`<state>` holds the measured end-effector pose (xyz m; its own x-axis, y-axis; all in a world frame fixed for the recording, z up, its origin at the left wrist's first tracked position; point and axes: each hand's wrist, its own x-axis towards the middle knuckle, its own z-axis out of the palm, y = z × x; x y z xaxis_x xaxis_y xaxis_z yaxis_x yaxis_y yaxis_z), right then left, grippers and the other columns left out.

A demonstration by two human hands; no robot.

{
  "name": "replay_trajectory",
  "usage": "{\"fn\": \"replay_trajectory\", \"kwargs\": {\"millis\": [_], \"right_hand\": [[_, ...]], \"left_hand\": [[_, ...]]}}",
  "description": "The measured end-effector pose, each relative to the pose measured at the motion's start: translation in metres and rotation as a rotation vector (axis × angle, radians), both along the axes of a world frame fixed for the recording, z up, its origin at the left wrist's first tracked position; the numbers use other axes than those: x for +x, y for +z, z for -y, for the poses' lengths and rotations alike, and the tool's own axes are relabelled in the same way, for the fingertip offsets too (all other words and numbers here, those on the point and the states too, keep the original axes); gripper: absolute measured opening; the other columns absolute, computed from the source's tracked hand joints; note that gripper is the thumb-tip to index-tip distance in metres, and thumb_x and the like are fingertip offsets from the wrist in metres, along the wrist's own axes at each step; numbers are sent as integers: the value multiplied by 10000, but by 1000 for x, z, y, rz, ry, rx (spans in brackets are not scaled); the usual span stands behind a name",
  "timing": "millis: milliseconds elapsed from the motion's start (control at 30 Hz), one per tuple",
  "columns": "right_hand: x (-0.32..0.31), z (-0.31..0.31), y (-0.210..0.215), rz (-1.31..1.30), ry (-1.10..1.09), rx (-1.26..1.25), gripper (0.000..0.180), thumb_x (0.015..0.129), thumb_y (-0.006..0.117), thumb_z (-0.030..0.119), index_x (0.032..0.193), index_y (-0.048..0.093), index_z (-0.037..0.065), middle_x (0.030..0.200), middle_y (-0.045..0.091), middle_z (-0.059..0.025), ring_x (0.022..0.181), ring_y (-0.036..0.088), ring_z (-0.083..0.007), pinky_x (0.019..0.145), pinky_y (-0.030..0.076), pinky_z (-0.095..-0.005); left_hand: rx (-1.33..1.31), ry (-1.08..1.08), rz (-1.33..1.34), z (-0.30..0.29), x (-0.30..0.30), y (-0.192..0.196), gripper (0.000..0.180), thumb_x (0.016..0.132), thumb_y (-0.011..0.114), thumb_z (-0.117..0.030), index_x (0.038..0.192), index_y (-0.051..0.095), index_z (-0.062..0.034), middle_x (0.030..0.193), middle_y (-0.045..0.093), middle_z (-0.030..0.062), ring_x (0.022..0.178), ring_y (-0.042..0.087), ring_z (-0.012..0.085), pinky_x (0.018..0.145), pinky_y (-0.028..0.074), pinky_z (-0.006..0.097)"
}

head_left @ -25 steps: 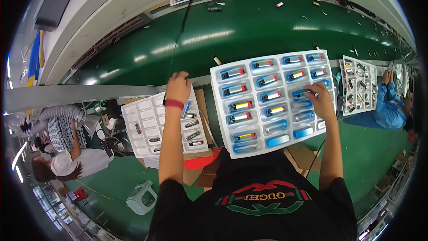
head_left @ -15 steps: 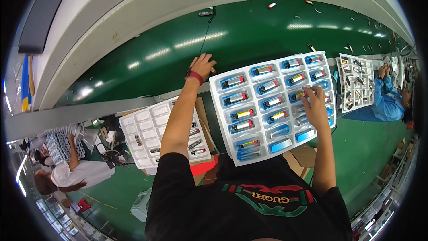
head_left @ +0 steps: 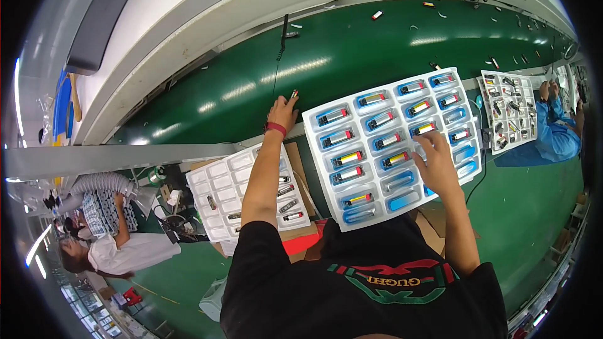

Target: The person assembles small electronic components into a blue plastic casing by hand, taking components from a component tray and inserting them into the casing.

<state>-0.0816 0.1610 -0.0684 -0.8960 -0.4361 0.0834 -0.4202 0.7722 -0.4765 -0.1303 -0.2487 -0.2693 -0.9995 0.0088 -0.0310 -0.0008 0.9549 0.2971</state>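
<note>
At the near edge of the green bench, my left hand [head_left: 282, 113] pinches a small battery-like stick [head_left: 294, 93], its end poking up past the fingers. To the right, a white tray [head_left: 328, 174] with blue-lined compartments holds similar sticks with silver bodies, red ends and some yellow labels; several compartments near me hold no stick. Over the tray, my right hand [head_left: 438, 162] has its fingers apart, with the fingertips next to a yellow-and-red stick [head_left: 424, 129] in the third column. That hand covers the compartments under it.
A second white tray [head_left: 221, 183] with a few dark sticks stands left, behind my left forearm. Loose sticks and strips lie on the green bench [head_left: 352, 44]. A coiled black cord [head_left: 281, 50] hangs ahead. Co-workers sit left and right, the right one beside another filled tray [head_left: 504, 143].
My view has shifted slightly. The stick beside my left fingers now stands up from their grip. My right fingers have drawn back toward me from the third-column stick and spread apart.
</note>
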Motion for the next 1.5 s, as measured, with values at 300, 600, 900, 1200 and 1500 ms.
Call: {"fn": "replay_trajectory", "kwargs": {"millis": [300,600,900,1200,1500], "right_hand": [[46,7,30,12,-64,36,314,791,673,93,1086,586,32,1002,527,-121,933,508,-307,809,398,-410],[58,31,50,355,43,-417,311,809,671,92,1101,592,21,920,593,-132,811,602,-283,707,483,-352],[43,40,69,287,365,-884,474,702,764,14,1147,602,30,925,571,-76,689,565,-119,585,457,-246],[37,-53,67,1237,349,-1338,254,867,613,19,1115,583,-31,952,542,-43,766,563,-103,689,468,-249],[38,-95,61,1255,139,-1369,269,956,498,136,1122,582,-58,988,604,-52,918,532,-112,832,418,-270]], "left_hand": [[368,595,-103,16,-17,-36,399,772,698,-143,1129,548,-47,966,622,203,816,600,423,765,498,451],[1876,467,-136,-64,79,181,371,866,586,-20,1223,493,15,923,620,71,784,622,166,725,524,316],[1851,417,-143,-217,173,268,227,821,648,32,1011,524,17,911,658,133,795,657,169,734,528,292],[1919,394,-303,-337,185,276,291,888,572,-100,1128,516,54,1011,625,184,835,633,226,725,529,337],[1390,493,-529,-403,164,270,342,787,684,58,1110,572,44,1044,608,119,847,641,161,757,512,259]]}}
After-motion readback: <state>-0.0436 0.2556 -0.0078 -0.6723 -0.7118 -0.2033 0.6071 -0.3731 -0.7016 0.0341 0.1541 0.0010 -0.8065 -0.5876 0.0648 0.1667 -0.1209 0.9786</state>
